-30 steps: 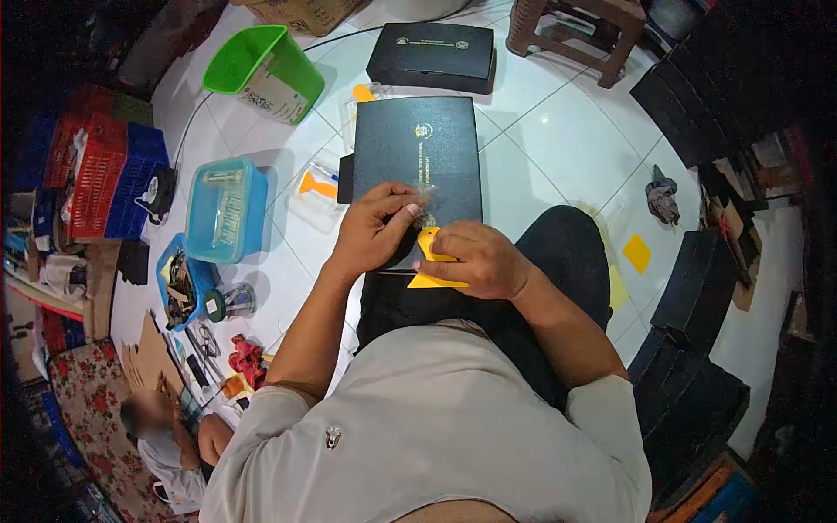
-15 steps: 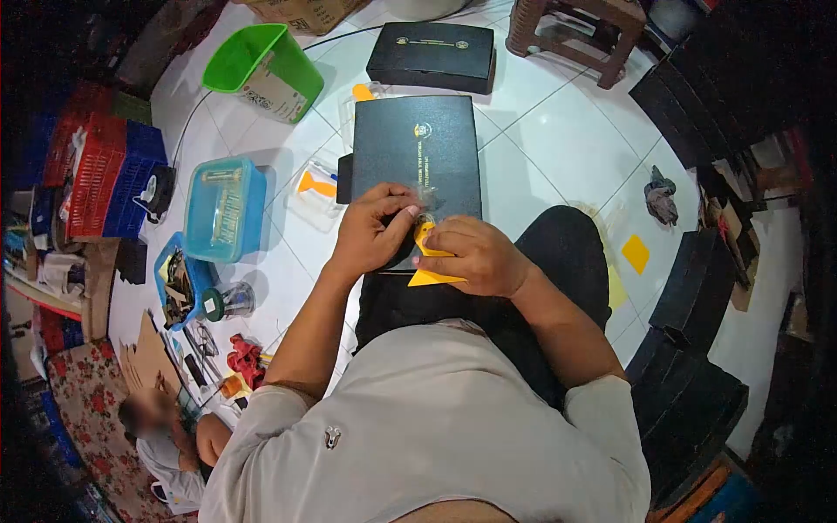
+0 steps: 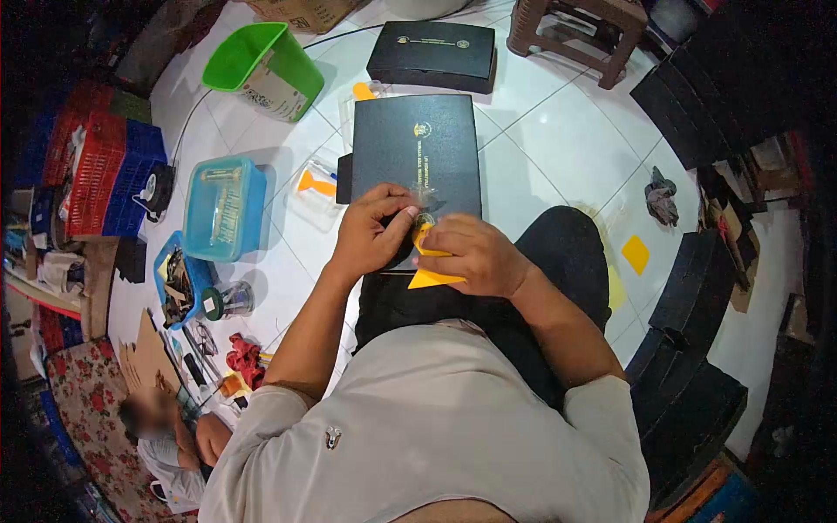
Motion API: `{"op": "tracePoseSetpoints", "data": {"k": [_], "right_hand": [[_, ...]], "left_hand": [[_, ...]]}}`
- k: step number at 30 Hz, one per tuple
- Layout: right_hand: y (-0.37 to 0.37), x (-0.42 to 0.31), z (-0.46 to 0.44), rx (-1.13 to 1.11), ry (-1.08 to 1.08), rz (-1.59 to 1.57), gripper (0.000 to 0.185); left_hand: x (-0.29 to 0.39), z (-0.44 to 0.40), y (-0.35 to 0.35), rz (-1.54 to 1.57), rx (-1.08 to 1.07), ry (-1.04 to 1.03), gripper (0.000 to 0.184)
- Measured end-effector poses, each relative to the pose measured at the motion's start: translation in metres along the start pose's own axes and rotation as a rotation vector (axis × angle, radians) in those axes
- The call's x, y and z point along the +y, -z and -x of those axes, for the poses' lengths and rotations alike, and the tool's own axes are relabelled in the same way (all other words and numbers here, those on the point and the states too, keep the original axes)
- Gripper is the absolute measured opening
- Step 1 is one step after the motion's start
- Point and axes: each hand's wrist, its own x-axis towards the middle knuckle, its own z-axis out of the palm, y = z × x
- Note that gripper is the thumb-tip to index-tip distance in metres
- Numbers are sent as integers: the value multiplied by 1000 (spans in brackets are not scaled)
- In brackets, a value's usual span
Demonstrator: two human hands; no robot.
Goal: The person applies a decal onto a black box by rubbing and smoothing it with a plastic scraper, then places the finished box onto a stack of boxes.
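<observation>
A black box (image 3: 417,161) with gold lettering and a gold emblem lies in front of my lap. Over its near end, my left hand (image 3: 375,231) is closed, thumb and fingertips at the edge of a crinkled piece of clear film (image 3: 429,202). My right hand (image 3: 475,254) pinches a folded yellow sheet (image 3: 432,277), whose pointed end sticks out below the fingers. Both hands almost meet above the lid. Part of the gold print near them is covered by the film and fingers.
Another black box (image 3: 432,54) lies farther off, by a brown stool (image 3: 571,35). To the left are a green bin (image 3: 266,74), a blue container (image 3: 222,209) and a jar (image 3: 231,301). Black boxes (image 3: 689,349) line the right. A person (image 3: 174,449) sits lower left.
Very little differs. My right hand shifts slightly over the box while keeping its pinch on the yellow sheet; my left hand stays in place.
</observation>
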Motion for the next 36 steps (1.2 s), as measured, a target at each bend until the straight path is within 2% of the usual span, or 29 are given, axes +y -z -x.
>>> {"op": "tracePoseSetpoints", "data": {"k": [8,15,21,30,33,35,36], "right_hand": [[0,0,1,92,-4,75,35],[0,0,6,27,31,42,34],[0,2,2,84,-6,76,33],[4,-10,-5,-22,-15,8,32],[3,-13,-5,63,-72,61,29],[10,-17,-8,-78,-85,10,25],[10,-18,-9,-76,-84,11,25]], "left_hand": [[-1,0,0,16,-2,14,13],[-1,1,0,-15,3,-2,13],[-1,1,-1,-6,22,-24,14],[-2,3,-3,-9,48,1,12],[-1,3,-3,19,45,-8,12],[0,3,-4,8,40,-4,11],[1,3,-4,7,40,-6,11]]}}
